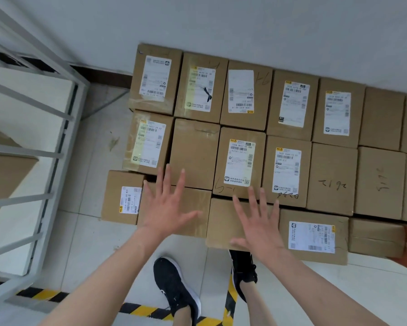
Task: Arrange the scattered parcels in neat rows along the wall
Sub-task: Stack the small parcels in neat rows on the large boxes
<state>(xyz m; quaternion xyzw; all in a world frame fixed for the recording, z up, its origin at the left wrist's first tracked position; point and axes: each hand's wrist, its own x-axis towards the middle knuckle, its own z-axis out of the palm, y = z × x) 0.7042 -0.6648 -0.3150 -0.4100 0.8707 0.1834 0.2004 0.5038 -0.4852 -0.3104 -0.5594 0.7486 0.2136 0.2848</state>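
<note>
wall [244, 24], parcels [194, 151]; l hand [167, 208], r hand [261, 222] splayed

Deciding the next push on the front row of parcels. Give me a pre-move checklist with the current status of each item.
1. Hands free: ok. The left hand and right hand are open, fingers spread, holding nothing.
2. Contact with the left plain box and right plain box: cannot tell whether the hands touch them or hover.
3. Back row against the wall: ok, no gap shows.
4. Front row's left end in line: not ok. The labelled end box sticks out left of the middle-row end box.
5. Foot room: cannot tell. The right shoe has its toe hidden behind the right plain box.
</note>
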